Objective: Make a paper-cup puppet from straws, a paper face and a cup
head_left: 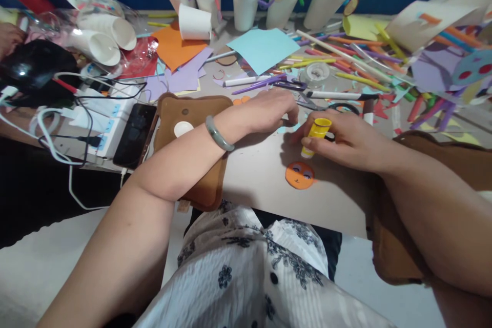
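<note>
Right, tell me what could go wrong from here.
The right hand holds a yellow-and-white plastic tube close to the round orange paper face; a slip might mark or shift it. The left hand is near the black-handled metal scissors, so a careless reach could risk a nick. The white paper cup lying on its side might roll if bumped.

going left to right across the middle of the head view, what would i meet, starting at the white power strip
White power strip → phone → brown pad under the left forearm → left hand → yellow tube held in the right hand → brown pad by the right forearm.
</note>
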Demonstrator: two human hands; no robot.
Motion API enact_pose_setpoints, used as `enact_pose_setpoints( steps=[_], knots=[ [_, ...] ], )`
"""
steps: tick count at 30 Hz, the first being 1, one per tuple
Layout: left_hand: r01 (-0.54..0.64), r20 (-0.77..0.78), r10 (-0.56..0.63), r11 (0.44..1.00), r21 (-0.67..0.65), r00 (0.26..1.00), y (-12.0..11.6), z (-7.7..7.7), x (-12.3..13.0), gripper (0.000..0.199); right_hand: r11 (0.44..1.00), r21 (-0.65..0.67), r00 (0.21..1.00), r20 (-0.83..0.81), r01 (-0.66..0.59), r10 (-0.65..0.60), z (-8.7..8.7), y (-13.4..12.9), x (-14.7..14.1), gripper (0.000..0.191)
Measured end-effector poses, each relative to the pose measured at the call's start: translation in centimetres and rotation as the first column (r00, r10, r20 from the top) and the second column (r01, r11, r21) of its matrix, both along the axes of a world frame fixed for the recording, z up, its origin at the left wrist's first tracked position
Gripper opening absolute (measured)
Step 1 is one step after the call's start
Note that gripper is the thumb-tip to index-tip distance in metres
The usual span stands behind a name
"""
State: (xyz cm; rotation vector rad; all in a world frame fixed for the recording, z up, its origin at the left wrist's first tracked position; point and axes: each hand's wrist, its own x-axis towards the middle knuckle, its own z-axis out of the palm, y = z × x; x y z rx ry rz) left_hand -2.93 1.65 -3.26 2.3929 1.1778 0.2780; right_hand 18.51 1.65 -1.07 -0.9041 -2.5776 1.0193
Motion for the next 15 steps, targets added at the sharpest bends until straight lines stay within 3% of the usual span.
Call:
enact_pose_setpoints(
  steps=[6,9,12,15],
  knots=[
    [0.027,0.008,-0.027,1.000,0.010,1.000,-0.17,0.13,-0.03,0.027,0.994,0.080,0.996,0.044,-0.078,0.075,-0.14,0.06,0.01,0.015],
    [0.014,0.011,-0.014,1.000,0.022,1.000,-0.10,-0.16,-0.11,0.029,0.997,0.049,0.998,0.038,-0.061,0.059,0.05,-0.10,0.05,0.016],
    [0.019,0.001,-0.019,1.000,0.018,1.000,0.09,-0.32,-0.11,0.028,0.992,0.011,0.990,-0.061,0.128,-0.127,0.15,-0.13,0.23,0.016],
    [0.029,-0.018,-0.029,1.000,0.010,0.999,0.27,-0.09,0.00,0.027,0.922,0.008,0.908,-0.179,0.386,-0.379,-0.31,0.23,0.46,0.017]
  ],
)
